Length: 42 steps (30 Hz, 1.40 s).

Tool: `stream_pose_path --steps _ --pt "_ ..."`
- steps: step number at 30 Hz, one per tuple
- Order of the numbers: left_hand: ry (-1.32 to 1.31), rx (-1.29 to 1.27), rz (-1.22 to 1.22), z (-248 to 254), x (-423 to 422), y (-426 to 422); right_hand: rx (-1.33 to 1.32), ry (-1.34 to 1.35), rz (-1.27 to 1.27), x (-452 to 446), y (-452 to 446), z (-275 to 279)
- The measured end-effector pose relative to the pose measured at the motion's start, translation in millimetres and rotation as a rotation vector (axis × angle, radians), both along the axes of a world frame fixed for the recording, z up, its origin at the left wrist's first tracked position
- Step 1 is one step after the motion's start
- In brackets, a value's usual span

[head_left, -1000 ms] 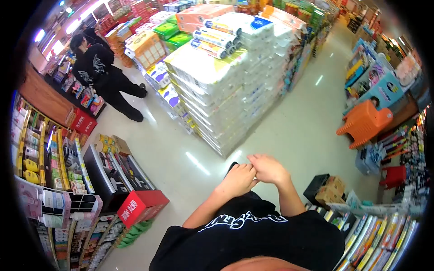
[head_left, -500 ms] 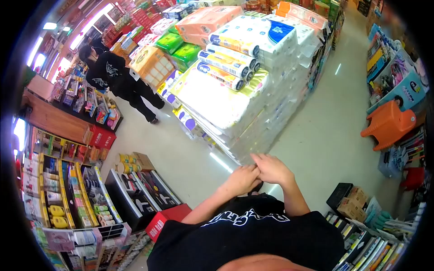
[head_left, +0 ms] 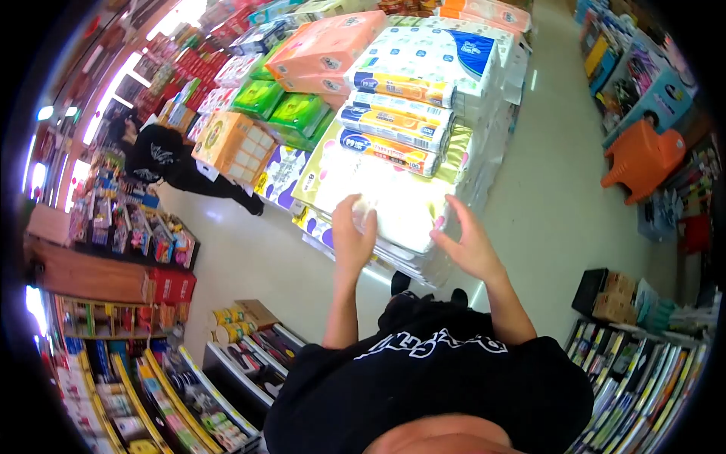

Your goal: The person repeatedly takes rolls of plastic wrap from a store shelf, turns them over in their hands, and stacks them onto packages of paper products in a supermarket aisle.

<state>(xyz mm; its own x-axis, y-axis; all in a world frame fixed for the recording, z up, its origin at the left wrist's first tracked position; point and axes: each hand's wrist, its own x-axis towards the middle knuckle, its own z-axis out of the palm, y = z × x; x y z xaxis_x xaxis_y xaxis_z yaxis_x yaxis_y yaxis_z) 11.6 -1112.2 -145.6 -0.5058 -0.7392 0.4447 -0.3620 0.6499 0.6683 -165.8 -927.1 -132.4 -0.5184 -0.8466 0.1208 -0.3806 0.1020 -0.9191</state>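
Tissue pack [head_left: 393, 200] is seen atop the stack [head_left: 484, 181], its near end bracketed by the left hand [head_left: 354, 234] and the right hand [head_left: 473, 246], neither clearly nearer. Both are held open, nothing gripped; contact can't be told. Long axis is washed out by glare. Wrapped rolls [head_left: 389, 150] are laid across its far part.

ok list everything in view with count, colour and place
tissue stack: one, mostly white, centre
rolls: at least four, orange-white, atop stack
large packs: two visible, pink, beyond rolls
small packs: several, green, left of rolls
square pack: one, orange, left of stack
other person: one, black-clad, upper left
stool: one, orange, right
box: one, red, left
shelf goods: many, mixed, lower corners
shirt: one, black, bottom
left hand: one, bare, stack's near edge
right hand: one, bare, stack's near-right corner
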Motion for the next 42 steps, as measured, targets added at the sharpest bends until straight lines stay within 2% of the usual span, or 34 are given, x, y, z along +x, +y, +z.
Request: stream_pose_path --steps 5,9,12,14,15,17,18,19,21,27,30,34,38,41,42 --pt "-0.054 0.046 -0.022 -6 -13 -105 -0.022 0.061 -0.264 4 -43 1" --pt "-0.034 0.218 -0.134 -2 -27 -152 -0.209 -0.213 -0.410 13 -83 -16" --pt "0.061 0.392 -0.256 -5 -40 -167 -0.056 -0.340 -0.493 26 -107 -14" --pt "-0.024 0.336 -0.238 -12 -48 -172 -0.106 -0.068 -0.581 31 -118 -32" --pt "-0.062 0.272 -0.222 -9 -49 -167 -0.124 0.073 -0.617 33 -121 -34" --pt "-0.057 0.196 -0.216 -17 -49 -165 -0.086 -0.039 -0.655 32 -119 -35" --pt "-0.073 0.251 -0.209 -11 -47 -164 -0.067 -0.099 -0.671 34 -117 -34" --pt "-0.019 0.325 -0.262 -8 -45 -166 -0.158 -0.181 -0.677 33 -116 -39" --pt "0.094 0.441 -0.352 -3 -39 -167 -0.186 -0.167 -0.642 39 -109 -37" --pt "0.029 0.394 -0.261 -4 3 -142 -0.184 -0.340 -0.615 95 -83 -18" --pt "0.049 0.393 -0.248 -10 20 -123 -0.246 -0.272 -0.593 125 -63 -23" --pt "0.113 0.394 -0.263 -20 33 -76 -0.274 -0.349 -0.466 139 -8 -21" --pt "0.109 0.361 -0.302 -25 38 -11 -0.332 -0.295 -0.561 160 66 -11" --pt "0.103 0.302 -0.358 -31 27 10 -0.532 -0.483 -0.504 174 101 -39" --pt "0.249 0.441 -0.405 -42 19 10 -0.534 -0.455 -0.497 178 102 -46"
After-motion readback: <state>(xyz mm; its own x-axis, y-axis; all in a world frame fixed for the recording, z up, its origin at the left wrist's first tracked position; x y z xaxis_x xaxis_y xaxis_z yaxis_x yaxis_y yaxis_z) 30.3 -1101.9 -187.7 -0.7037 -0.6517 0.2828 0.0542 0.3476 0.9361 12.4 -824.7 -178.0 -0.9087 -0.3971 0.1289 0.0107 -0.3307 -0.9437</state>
